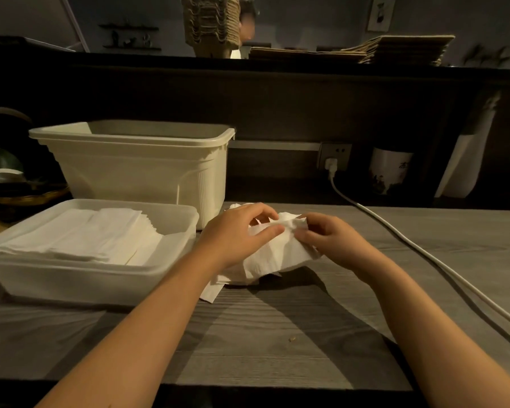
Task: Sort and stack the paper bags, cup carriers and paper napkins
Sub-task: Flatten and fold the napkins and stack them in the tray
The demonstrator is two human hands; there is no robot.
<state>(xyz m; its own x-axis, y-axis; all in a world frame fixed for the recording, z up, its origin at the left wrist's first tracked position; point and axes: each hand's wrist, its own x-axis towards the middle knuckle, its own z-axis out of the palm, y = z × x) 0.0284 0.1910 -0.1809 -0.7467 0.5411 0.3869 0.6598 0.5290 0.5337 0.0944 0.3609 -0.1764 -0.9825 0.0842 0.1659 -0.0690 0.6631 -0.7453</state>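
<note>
1 napkin hangs pinched between left hand and right hand, seemingly lifted.

A café or takeaway service counter is suggested. A tall stack of brown moulded-pulp cup carriers and a flat pile of brown paper bags are kept on a raised dark ledge at the far side. Folded white paper napkins are stocked in a shallow translucent plastic tray on the grey wood-grain counter, near left. A framed picture is hung on the far wall.
</note>
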